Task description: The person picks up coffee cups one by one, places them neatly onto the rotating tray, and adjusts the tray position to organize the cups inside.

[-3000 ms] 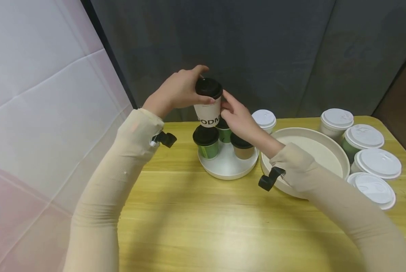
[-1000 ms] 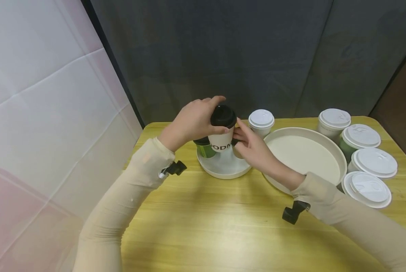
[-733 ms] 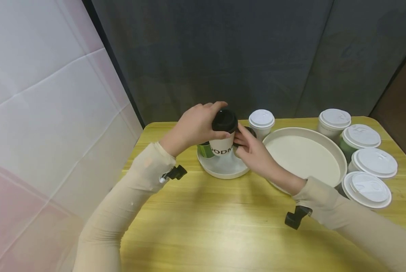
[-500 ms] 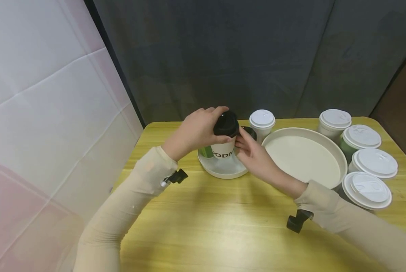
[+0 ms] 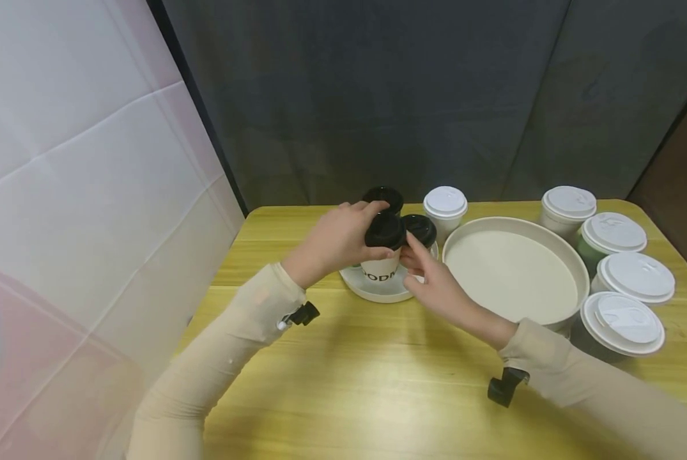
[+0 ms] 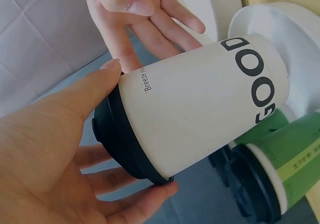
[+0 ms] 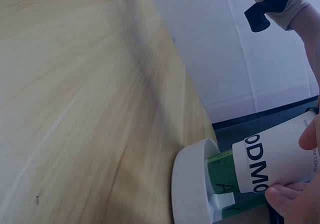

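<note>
My left hand (image 5: 343, 236) grips a white paper coffee cup (image 6: 195, 104) by its black lid, thumb on one side and fingers on the other. The cup hangs just above a small round white tray (image 5: 372, 294); in the right wrist view a gap shows below its base. My right hand (image 5: 438, 284) is at the cup's right side, fingers mostly straight, fingertips touching or very close to it. Black-lidded cups stand on the tray: one at the back (image 5: 385, 193), one at right (image 5: 420, 227). A green cup (image 6: 287, 166) is mostly hidden behind the left hand in the head view.
A larger cream round tray (image 5: 516, 275) lies to the right on the wooden table (image 5: 366, 377). A white-lidded cup (image 5: 445, 203) stands behind its left edge. Several white-lidded cups (image 5: 635, 276) line its right side. A dark curtain (image 5: 378, 96) rises behind; a pale wall cloth (image 5: 90, 160) is at left.
Both hands have brought the white cup down and slightly right, from high above the tray to low over its front. The back and right black-lidded cups show again behind it.
</note>
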{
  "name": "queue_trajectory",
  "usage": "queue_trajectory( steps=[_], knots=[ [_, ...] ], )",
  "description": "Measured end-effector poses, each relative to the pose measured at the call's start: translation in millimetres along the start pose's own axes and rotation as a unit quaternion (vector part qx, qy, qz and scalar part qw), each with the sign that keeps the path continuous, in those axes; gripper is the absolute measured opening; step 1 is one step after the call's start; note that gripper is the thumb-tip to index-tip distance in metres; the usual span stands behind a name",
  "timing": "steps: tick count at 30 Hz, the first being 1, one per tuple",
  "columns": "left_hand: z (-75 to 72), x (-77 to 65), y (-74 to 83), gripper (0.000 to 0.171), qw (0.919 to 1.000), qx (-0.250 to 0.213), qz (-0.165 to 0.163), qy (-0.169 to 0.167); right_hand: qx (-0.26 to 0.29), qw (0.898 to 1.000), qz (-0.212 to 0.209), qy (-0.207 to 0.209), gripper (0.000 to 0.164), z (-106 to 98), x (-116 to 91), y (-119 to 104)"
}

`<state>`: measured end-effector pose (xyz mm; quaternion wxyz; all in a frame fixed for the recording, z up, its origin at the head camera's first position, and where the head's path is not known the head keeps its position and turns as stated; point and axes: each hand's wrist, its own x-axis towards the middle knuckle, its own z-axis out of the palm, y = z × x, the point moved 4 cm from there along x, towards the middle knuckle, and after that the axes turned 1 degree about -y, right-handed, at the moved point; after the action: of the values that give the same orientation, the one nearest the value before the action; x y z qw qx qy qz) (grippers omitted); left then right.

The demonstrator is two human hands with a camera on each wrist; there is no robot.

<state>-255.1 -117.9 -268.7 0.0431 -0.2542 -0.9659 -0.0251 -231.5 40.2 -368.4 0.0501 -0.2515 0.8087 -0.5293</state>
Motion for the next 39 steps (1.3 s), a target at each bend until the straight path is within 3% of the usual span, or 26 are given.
queue_trajectory(
  steps=[13,20,32,39],
  knots=[
    [25.4,-2.4,0.6,0.084,0.9999,-0.006,-0.003,0.009,0.007,1.000,0.008,-0.012,0.082,10.3,-3.5,21.6],
    [33.9,-3.8,1.5,0.083,0.9996,-0.010,0.003,0.026,0.001,1.000,0.001,-0.012,0.086,11.6,-5.7,27.1],
    [47.6,-4.0,-1.4,0.080,0.9996,-0.012,-0.001,0.025,0.021,1.000,-0.021,0.002,0.088,21.1,-6.1,39.0],
    [53.5,-5.5,-3.1,0.078,0.9994,-0.023,0.001,0.026,0.020,1.000,-0.008,-0.006,0.088,23.4,-6.7,41.4]
  ],
)
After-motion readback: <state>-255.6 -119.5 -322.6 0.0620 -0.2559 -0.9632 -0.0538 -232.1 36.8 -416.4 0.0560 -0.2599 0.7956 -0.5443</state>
